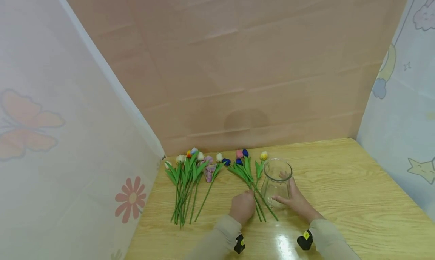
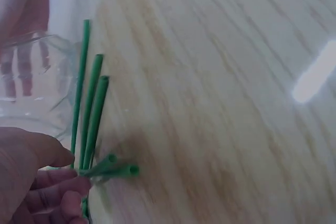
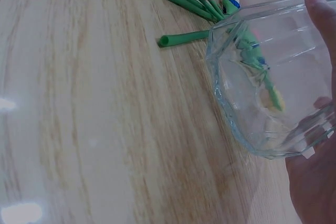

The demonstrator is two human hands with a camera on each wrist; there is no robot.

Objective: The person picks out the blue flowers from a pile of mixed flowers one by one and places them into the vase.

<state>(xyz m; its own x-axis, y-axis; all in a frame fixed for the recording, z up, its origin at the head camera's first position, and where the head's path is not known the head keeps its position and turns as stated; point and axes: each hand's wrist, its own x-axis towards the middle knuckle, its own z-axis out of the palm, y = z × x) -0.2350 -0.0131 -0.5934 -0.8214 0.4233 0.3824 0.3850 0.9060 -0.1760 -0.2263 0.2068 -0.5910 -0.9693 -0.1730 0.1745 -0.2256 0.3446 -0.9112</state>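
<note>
My left hand (image 1: pixel 242 207) pinches green stems of artificial tulips (image 1: pixel 245 172) between thumb and fingertips. Their pink and dark blue heads point to the back of the table. In the left wrist view several cut stem ends (image 2: pixel 96 108) stick out past the fingers. My right hand (image 1: pixel 299 202) holds a clear glass vase (image 1: pixel 272 188) from its right side, thumb in front and fingers behind. The vase's faceted base (image 3: pixel 247 135) shows in the right wrist view. Just left of the vase lies a yellow tulip (image 1: pixel 264 156), partly seen through the glass.
To the left lies a bunch of artificial tulips (image 1: pixel 185 177) with white, orange and pale blue heads. Beside it are purple flowers (image 1: pixel 209 169) and a white tulip (image 1: pixel 219 157). The wooden table (image 1: pixel 340 184) meets a brown back wall (image 1: pixel 255 82) and printed side panels.
</note>
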